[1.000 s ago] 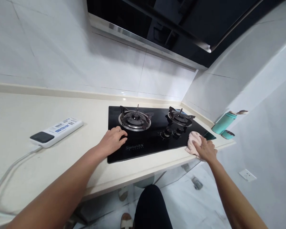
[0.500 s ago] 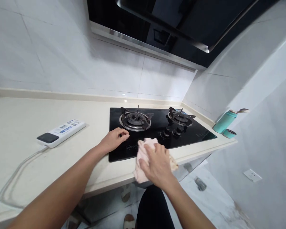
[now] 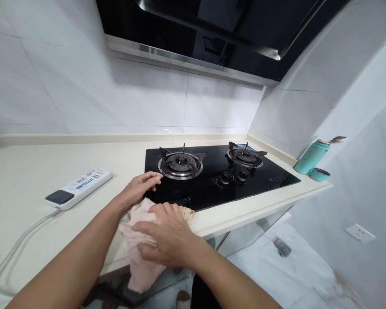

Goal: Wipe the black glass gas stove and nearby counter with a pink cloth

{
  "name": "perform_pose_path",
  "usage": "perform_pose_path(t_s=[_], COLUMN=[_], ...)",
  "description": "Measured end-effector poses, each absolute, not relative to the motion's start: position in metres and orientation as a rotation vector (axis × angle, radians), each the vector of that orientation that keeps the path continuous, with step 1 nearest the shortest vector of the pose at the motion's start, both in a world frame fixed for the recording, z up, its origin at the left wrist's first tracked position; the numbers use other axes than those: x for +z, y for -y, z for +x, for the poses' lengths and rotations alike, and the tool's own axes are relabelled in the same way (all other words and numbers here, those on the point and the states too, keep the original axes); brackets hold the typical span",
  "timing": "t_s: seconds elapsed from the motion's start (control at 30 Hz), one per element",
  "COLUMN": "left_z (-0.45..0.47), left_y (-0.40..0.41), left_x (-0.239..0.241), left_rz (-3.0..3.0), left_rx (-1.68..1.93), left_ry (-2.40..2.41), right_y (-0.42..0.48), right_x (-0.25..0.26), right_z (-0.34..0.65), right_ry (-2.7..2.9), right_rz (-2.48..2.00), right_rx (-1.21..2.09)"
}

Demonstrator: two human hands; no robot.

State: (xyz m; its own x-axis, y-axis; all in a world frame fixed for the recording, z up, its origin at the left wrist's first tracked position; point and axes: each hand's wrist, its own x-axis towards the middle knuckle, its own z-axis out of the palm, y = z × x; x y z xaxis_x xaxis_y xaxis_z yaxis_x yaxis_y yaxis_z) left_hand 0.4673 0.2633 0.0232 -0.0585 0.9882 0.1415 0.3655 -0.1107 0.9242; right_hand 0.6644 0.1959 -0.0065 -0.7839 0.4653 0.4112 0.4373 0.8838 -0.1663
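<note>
My right hand [image 3: 169, 236] presses on a pale pink cloth [image 3: 144, 274], its fingers closed over it. The cloth lies at the front left corner of the black glass gas hob [image 3: 209, 193], and part of it hangs over the counter's front edge. My left hand [image 3: 140, 188] rests at the hob's left edge, just behind the cloth, with its fingers loosely extended and nothing seen in them. Close to its fingertips is the left burner [image 3: 181, 165] with its pan support. The right burner [image 3: 245, 158] and two control knobs [image 3: 233, 177] lie farther right.
A white boxy device [image 3: 79, 189] with a cable lies on the cream counter [image 3: 25, 171] at left. A teal canister [image 3: 312, 157] holding utensils and a small teal bowl [image 3: 319, 174] stand at the far right. A black range hood [image 3: 193, 34] hangs above.
My right hand has slid the cloth left along the hob's front edge to its left corner. My left hand has shifted slightly left, its fingers straighter. The view has turned a little.
</note>
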Motion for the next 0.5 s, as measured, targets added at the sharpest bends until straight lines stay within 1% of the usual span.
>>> perform_pose_path(t_s=[0.07, 0.17, 0.27, 0.37, 0.43, 0.5], left_z=[0.469, 0.471, 0.474, 0.478, 0.481, 0.484], left_y=[-0.264, -0.265, -0.265, -0.264, -0.263, -0.261], left_x=[0.021, 0.019, 0.017, 0.015, 0.014, 0.015], left_rz=[1.555, 1.569, 1.589, 1.620, 1.643, 1.667], left_rx=[1.141, 1.097, 1.044, 1.006, 0.984, 0.963], left_ry=[-1.487, -1.505, -1.520, -1.527, -1.533, -1.540], right_y=[-0.202, -0.220, -0.252, -0.287, -0.304, -0.313], right_x=[-0.010, -0.018, -0.030, -0.042, -0.047, -0.051], right_z=[0.693, 0.760, 0.847, 0.934, 0.977, 1.002], right_ry=[2.572, 2.457, 2.263, 1.945, 1.695, 1.428], right_rz=[-0.708, -0.991, -1.342, -1.741, -1.968, -2.073], right_rx=[0.130, 0.150, -0.012, -0.202, -0.239, -0.228])
